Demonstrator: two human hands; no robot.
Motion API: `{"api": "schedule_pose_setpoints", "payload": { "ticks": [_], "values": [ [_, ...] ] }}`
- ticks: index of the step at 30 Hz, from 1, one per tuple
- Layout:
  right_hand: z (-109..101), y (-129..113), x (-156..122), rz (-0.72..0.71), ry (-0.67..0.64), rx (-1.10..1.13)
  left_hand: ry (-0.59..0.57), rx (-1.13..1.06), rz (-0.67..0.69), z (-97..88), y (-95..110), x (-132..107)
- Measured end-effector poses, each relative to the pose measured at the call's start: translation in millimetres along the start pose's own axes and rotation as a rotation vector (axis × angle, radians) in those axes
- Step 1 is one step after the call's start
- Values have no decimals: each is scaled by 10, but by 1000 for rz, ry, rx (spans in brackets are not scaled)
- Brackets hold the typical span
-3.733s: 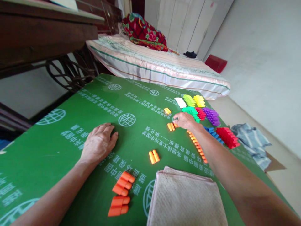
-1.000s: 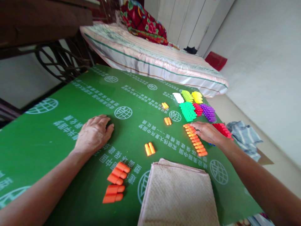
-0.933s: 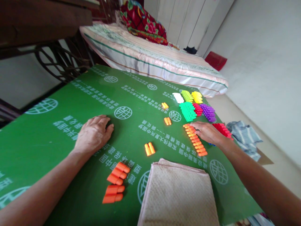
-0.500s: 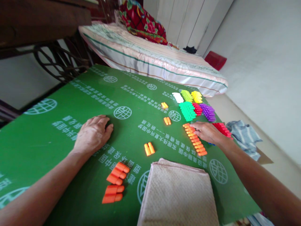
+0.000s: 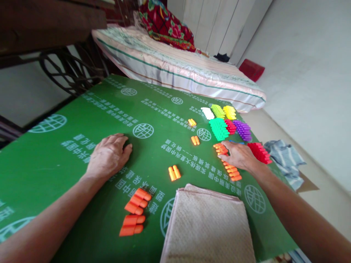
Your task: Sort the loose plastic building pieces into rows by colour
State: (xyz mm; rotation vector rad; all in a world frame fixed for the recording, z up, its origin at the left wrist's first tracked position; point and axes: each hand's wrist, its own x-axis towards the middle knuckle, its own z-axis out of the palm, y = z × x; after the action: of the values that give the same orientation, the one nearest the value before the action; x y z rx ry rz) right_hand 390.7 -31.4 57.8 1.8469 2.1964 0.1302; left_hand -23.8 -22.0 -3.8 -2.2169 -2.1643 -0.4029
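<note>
So, from L: the L hand (image 5: 108, 155) lies palm down on the green counter (image 5: 52, 157), fingers relaxed w/ nothing visible in them, near the red-orange pcs. (image 5: 135, 209). Then come an orange pair (image 5: 174, 173) approx. mid-counter & the folded cloth (image 5: 211, 223). Far R, the R hand (image 5: 238, 155) spans the orange row (image 5: 232, 171) near the green block (image 5: 218, 129), thumb & index apart, tho can't tell if they grip any pc.; prob. best to press lightly & evenly, keeping the row straight w/o bumping the block.
</note>
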Motion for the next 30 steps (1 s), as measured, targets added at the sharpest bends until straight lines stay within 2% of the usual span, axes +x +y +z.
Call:
{"api": "schedule_pose_setpoints", "payload": {
  "ticks": [16, 27, 30],
  "values": [
    [73, -4, 12, 65, 43, 6, 3, -5, 22, 16, -9, -6],
    [47, -11, -13, 53, 59, 12, 4, 21, 10, 10, 3, -7],
    [0, -58, 10, 7, 96, 30, -6, 26, 9, 6, 4, -11]
  ]
}}
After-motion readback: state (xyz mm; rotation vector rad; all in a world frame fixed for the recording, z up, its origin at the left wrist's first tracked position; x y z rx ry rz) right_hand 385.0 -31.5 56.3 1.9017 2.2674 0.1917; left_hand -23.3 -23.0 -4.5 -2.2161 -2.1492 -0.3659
